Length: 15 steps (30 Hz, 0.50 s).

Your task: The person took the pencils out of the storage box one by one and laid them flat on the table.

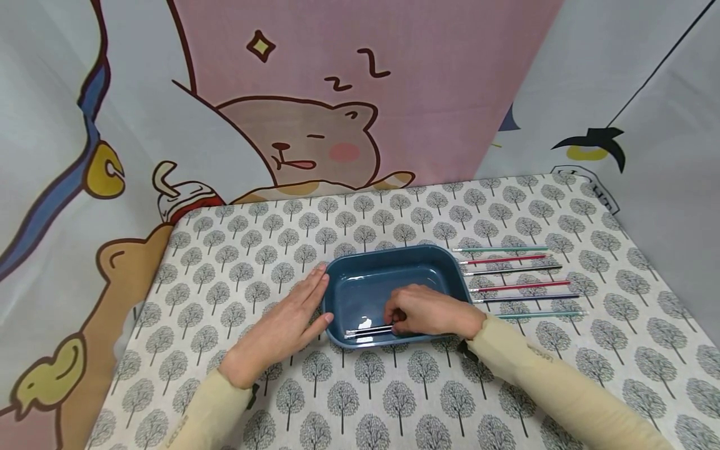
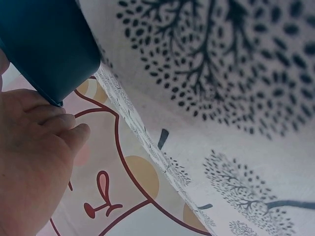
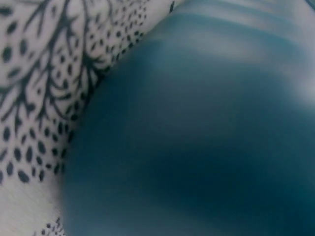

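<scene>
A dark blue rectangular dish (image 1: 388, 255) stands on the patterned tablecloth. My left hand (image 1: 284, 322) lies along its left side in the head view, fingers straight and touching the rim. In the left wrist view those fingers (image 2: 44, 115) are against the dish's edge. My right hand (image 1: 430, 310) reaches inside the dish, fingers curled, and pinches a thin dark pencil (image 1: 368, 332) that lies along the near wall. The hand hides the pencil's right part. Only the blurred dish wall (image 3: 197, 123) and some cloth show in the right wrist view.
Several thin pencils lie in a spaced row right of the dish, among them a green pencil (image 1: 500, 249), a red pencil (image 1: 520, 287) and a dark blue pencil (image 1: 529, 298). A cartoon-printed curtain (image 1: 439, 81) hangs behind the tablecloth (image 1: 360, 412).
</scene>
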Each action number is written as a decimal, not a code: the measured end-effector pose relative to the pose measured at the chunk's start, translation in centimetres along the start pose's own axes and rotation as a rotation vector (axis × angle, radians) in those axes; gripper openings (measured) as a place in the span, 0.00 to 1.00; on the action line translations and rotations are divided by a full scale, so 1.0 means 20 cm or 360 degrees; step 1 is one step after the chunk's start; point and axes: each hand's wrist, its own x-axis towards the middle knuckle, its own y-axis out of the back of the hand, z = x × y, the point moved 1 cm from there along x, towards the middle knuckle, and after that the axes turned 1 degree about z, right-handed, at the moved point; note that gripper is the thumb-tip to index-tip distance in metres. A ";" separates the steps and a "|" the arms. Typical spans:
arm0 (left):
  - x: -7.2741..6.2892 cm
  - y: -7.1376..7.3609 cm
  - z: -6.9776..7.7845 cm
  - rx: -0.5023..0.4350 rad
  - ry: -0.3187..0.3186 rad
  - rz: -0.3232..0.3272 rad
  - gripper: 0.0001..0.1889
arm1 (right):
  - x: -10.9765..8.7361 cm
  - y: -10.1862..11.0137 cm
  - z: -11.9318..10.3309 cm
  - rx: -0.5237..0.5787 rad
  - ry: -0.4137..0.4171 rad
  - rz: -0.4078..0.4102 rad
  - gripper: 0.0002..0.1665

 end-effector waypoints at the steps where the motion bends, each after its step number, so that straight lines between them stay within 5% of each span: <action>1: 0.00 0.00 0.00 -0.0001 -0.0001 0.0003 0.39 | 0.00 0.00 0.00 -0.0017 -0.0001 0.0019 0.05; 15: 0.00 0.00 0.00 -0.0003 -0.0013 0.0001 0.39 | 0.01 0.00 0.03 -0.0085 0.0025 0.0206 0.06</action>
